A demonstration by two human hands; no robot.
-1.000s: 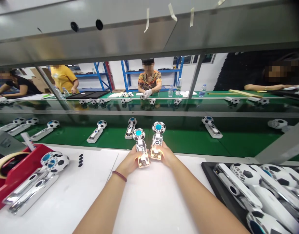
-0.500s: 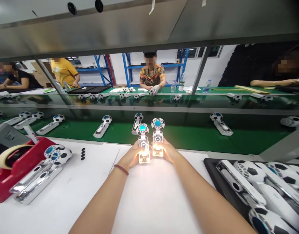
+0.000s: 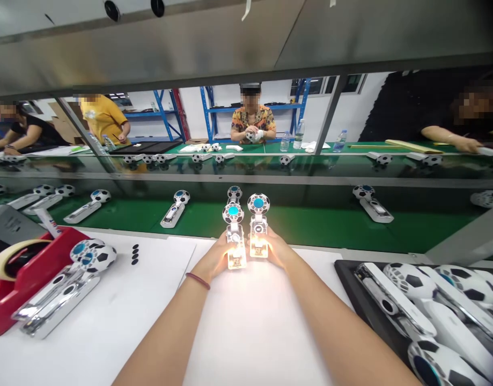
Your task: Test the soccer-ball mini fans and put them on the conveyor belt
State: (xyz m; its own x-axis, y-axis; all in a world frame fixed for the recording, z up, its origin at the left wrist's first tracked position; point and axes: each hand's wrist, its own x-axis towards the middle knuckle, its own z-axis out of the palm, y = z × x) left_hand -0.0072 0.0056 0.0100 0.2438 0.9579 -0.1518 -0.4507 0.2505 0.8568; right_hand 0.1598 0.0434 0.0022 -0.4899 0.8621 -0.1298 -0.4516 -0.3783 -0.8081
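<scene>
My left hand (image 3: 217, 258) is closed round a lit football-headed device (image 3: 235, 245), its clear body glowing orange and its round head showing a bright blue disc. Beside it, my right hand (image 3: 277, 247) grips a second lit football-headed device (image 3: 258, 236) of the same kind, a little higher. Both are held upright, side by side with a narrow gap, above the far edge of the white worktop (image 3: 254, 332). Most of my fingers are hidden behind the devices.
A red tape dispenser (image 3: 37, 284) and silver-bodied devices (image 3: 63, 305) lie at left, near small black discs (image 3: 135, 254). A black tray (image 3: 351, 279) of devices stands at right. Beyond runs a green conveyor (image 3: 298, 222) carrying similar devices; people sit or stand behind it.
Devices on the near belt have shifted slightly right. The person at far right has reached a hand onto a white device. Both my hands still hold the lit devices, nearly unmoved.
</scene>
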